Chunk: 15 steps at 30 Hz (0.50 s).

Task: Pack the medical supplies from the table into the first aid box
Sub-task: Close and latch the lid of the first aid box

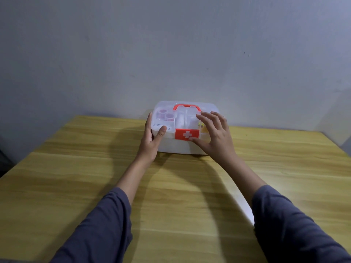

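Item: one translucent white plastic first aid box (182, 147) with a clear lid, one orange-red carry handle (187, 106) folded flat on top and one orange-red front latch bearing a white cross (187, 134); it sits at 12 o'clock on the yellow wood-grain table (95, 186), close to the grey-white wall (171, 44). Lid down, latch apparently closed, so packing looks finished or nearly so. Contents seen through the lid: two pink-banded rolls (166, 114) at the box's 10 o'clock, one white cylindrical item near centre, something yellow at 3 o'clock; the rest is too blurred to count. No loose supplies show on the table. Left hand (152, 137): one, cupped against the box's 9 o'clock end with thumb laid on the lid edge, probably bracing the box so it cannot slide. Right hand (213, 132): one, fingers spread over the lid at 3 o'clock, thumb touching the latch's lower corner, probably pressing it home; whether it bears down cannot be told. Two dark blue-grey sleeves (102, 224) at 6 o'clock.
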Tool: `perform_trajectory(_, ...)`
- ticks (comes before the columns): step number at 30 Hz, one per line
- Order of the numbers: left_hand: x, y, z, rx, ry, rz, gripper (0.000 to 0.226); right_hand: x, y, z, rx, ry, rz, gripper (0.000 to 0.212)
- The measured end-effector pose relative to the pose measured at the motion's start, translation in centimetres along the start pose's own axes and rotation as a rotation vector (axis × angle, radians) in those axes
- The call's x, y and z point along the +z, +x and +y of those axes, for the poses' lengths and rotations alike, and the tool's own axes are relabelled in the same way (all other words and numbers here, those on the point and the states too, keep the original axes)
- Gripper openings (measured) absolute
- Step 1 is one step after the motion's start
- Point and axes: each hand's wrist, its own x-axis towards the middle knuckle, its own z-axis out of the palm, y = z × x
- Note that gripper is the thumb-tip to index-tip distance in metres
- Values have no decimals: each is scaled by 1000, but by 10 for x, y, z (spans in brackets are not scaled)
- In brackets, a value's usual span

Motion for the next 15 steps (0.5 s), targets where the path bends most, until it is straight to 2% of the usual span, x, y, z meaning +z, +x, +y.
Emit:
perform_trajectory(4, 0, 3, -1, -8, 11, -10, 69, -7, 3, -2, 81, 85, -63, 70)
perform_trajectory(9, 8, 6, 4, -30, 26, -60, 72, -19, -4, 3, 411, 370, -89, 95)
perform_trajectory(15, 35, 16, 8, -65, 52, -111, 75, -28, -2, 25, 525, 390, -94, 102)
